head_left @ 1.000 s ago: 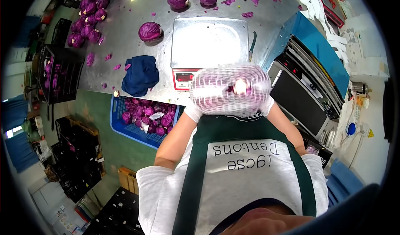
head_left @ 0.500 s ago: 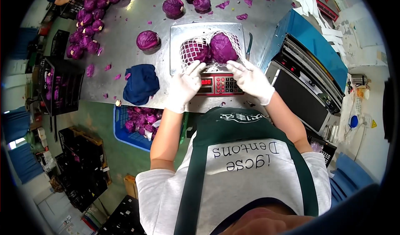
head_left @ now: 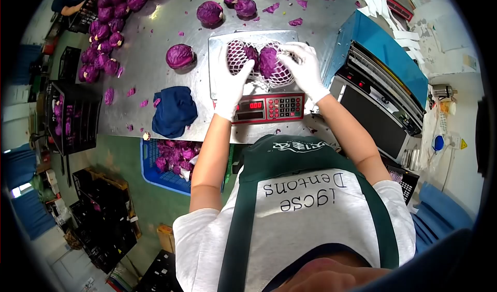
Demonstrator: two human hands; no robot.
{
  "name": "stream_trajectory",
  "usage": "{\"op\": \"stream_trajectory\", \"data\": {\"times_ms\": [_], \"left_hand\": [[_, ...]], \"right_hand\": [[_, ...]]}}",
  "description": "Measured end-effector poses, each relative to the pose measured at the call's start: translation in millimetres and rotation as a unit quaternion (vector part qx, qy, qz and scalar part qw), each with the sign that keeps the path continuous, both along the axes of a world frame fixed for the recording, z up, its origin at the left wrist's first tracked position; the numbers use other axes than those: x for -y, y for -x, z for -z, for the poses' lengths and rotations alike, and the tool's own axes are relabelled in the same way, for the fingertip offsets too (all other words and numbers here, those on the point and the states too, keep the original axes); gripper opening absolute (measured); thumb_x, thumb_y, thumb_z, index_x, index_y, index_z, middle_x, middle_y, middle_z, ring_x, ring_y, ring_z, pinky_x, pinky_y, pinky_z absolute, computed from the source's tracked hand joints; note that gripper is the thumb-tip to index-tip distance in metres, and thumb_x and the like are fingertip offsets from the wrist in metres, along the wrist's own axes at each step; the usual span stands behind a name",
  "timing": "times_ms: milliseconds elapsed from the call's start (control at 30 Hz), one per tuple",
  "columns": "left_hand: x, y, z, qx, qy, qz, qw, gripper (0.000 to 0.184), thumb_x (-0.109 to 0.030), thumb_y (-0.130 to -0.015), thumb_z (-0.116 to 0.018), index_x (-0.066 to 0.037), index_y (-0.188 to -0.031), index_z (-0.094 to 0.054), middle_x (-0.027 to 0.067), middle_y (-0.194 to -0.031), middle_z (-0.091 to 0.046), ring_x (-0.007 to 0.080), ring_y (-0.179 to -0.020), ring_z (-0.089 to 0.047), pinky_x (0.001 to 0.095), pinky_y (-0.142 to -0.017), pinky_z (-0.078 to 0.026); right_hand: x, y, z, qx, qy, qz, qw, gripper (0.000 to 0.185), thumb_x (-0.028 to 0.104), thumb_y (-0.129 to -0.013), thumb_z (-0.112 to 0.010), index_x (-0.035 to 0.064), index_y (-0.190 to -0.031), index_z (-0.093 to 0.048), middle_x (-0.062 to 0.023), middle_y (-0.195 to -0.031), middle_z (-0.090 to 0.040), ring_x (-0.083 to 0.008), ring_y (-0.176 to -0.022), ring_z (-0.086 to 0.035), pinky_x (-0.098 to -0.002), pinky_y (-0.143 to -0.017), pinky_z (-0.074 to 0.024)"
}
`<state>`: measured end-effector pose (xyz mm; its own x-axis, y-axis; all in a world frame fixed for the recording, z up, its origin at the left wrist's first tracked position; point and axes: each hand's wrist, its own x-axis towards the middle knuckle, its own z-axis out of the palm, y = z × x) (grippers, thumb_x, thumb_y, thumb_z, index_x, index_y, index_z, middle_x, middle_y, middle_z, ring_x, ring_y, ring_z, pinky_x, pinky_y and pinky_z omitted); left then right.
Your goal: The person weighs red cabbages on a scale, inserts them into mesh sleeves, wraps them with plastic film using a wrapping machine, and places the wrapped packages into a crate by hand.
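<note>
Two red cabbages in white netting (head_left: 269, 67) rest side by side on the metal plate of the scale (head_left: 220, 39). My left hand (head_left: 233, 82), in a white glove, is curved against the left cabbage, thumb and fingers wide apart. On the right side my gloved right hand (head_left: 304, 68) has its fingers bent at the top of the other cabbage, gripping the netting. The red panel of the scale (head_left: 266, 108) reads 0.00. A loose cabbage (head_left: 179, 56) sits left of the scale, with a dark blue cloth (head_left: 174, 112) below it.
A blue crate (head_left: 168, 178) of cabbage leaves stands below the table edge. Cabbages (head_left: 106, 31) are heaped at the upper left, near a co-worker's arm (head_left: 72, 8). A blue and black machine (head_left: 373, 108) stands at the right. More cabbages (head_left: 209, 13) lie beyond the scale.
The netted cabbages went from in front of my chest onto the scale. My hands have since moved up around their sides, and the right fingers have closed on the netting.
</note>
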<state>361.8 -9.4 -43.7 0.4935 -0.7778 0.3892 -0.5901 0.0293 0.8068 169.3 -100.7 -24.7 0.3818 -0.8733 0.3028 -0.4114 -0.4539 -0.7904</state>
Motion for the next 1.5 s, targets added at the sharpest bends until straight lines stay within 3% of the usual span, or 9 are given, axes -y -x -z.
{"op": "stream_trajectory", "data": {"times_ms": [100, 233, 267, 300, 533, 800, 933, 1233, 1500], "left_hand": [[11.5, 2.8, -10.5, -0.043, -0.007, 0.018, 0.999, 0.039, -0.021, -0.077, -0.075, 0.001, -0.109, -0.064, 0.0196, -0.116, -0.061, 0.0283, -0.109, -0.059, 0.0363, -0.096, -0.043], [1.6, -43.3, -0.4, 0.061, 0.027, 0.074, 0.995, 0.013, -0.014, -0.088, -0.061, -0.003, -0.095, -0.064, 0.0125, -0.1, -0.067, 0.0241, -0.102, -0.061, 0.0343, -0.094, -0.044], [-2.1, -61.3, 4.6, -0.352, 0.076, 0.092, 0.928, 0.016, -0.02, -0.091, -0.058, -0.004, -0.091, -0.063, 0.0123, -0.103, -0.066, 0.0237, -0.104, -0.06, 0.035, -0.096, -0.042], [-3.6, -73.6, 10.7, -0.702, 0.111, 0.092, 0.698, 0.021, -0.025, -0.094, -0.055, -0.006, -0.088, -0.061, 0.0121, -0.106, -0.066, 0.0233, -0.107, -0.059, 0.0356, -0.099, -0.039], [5.4, -21.0, -22.0, -0.122, 0.002, 0.059, 0.991, 0.045, -0.027, -0.086, -0.065, -0.003, -0.123, -0.057, 0.0129, -0.13, -0.052, 0.0279, -0.125, -0.045, 0.0387, -0.105, -0.034], [-7.3, 19.6, -14.5, 0.296, -0.091, 0.21, 0.927, 0.026, -0.03, -0.074, -0.074, -0.013, -0.095, -0.071, 0.0031, -0.083, -0.064, 0.0219, -0.116, -0.052, 0.0617, -0.11, -0.012], [-4.1, -0.3, -36.7, 0.124, -0.04, 0.283, 0.95, 0.008, -0.013, -0.076, -0.071, -0.006, -0.079, -0.07, 0.0061, -0.08, -0.065, 0.0216, -0.088, -0.061, 0.0328, -0.079, -0.047], [9.0, -46.4, -7.6, -0.033, -0.061, 0.07, 0.995, 0.046, -0.021, -0.087, -0.066, -0.005, -0.129, -0.053, 0.016, -0.131, -0.05, 0.0269, -0.123, -0.047, 0.0386, -0.102, -0.038], [51.7, -40.6, 41.0, -0.153, -0.076, 0.086, 0.981, 0.06, -0.029, -0.082, -0.073, 0.007, -0.124, -0.051, 0.0183, -0.116, -0.061, 0.0257, -0.106, -0.059, 0.0338, -0.093, -0.045]], "right_hand": [[6.8, -4.4, -13.3, 0.145, -0.251, -0.01, 0.957, 0.015, 0.017, -0.085, -0.068, 0.006, -0.095, -0.071, -0.0037, -0.092, -0.066, -0.0151, -0.095, -0.058, -0.0263, -0.088, -0.0436], [31.2, 26.2, -10.0, 0.557, -0.606, -0.108, 0.557, 0.033, 0.024, -0.097, -0.052, -0.0025, -0.117, -0.055, -0.0128, -0.121, -0.059, -0.0195, -0.111, -0.056, -0.0321, -0.099, -0.0419], [28.8, 32.5, -6.0, 0.576, -0.603, -0.055, 0.549, 0.038, 0.027, -0.098, -0.051, -0.0008, -0.124, -0.051, -0.0147, -0.126, -0.056, -0.0233, -0.115, -0.054, -0.0363, -0.103, -0.0392], [26.4, 35.4, 1.0, 0.525, -0.555, -0.034, 0.645, 0.038, 0.027, -0.098, -0.051, 0.0005, -0.125, -0.052, -0.0139, -0.125, -0.056, -0.0233, -0.116, -0.053, -0.0359, -0.103, -0.039], [-16.3, 28.8, -0.3, 0.072, -0.097, 0.004, 0.993, 0.06, 0.024, -0.077, -0.077, 0.0071, -0.13, -0.054, -0.0131, -0.141, -0.039, -0.0236, -0.128, -0.042, -0.0343, -0.105, -0.0367], [-13.6, 14.6, -6.2, 0.017, 0.112, 0.083, 0.99, 0.009, 0.008, -0.078, -0.072, 0.0063, -0.075, -0.064, -0.004, -0.088, -0.062, -0.017, -0.092, -0.055, -0.0291, -0.076, -0.0446], [0.7, 19.1, -10.7, 0.163, -0.089, 0.033, 0.982, 0.02, 0.009, -0.08, -0.07, 0.0044, -0.099, -0.064, -0.0064, -0.098, -0.064, -0.0165, -0.086, -0.061, -0.0276, -0.081, -0.0481], [-7.6, 23.7, -14.9, 0.261, -0.097, 0.011, 0.96, 0.019, 0.005, -0.085, -0.068, 0.0038, -0.104, -0.066, -0.0037, -0.098, -0.065, -0.0121, -0.093, -0.061, -0.0247, -0.082, -0.0486], [26.2, 31.3, 46.7, 0.164, -0.434, -0.087, 0.881, 0.089, 0.039, -0.079, -0.077, 0.0085, -0.148, -0.029, -0.0131, -0.141, -0.045, -0.0249, -0.131, -0.04, -0.0387, -0.107, -0.036]]}}
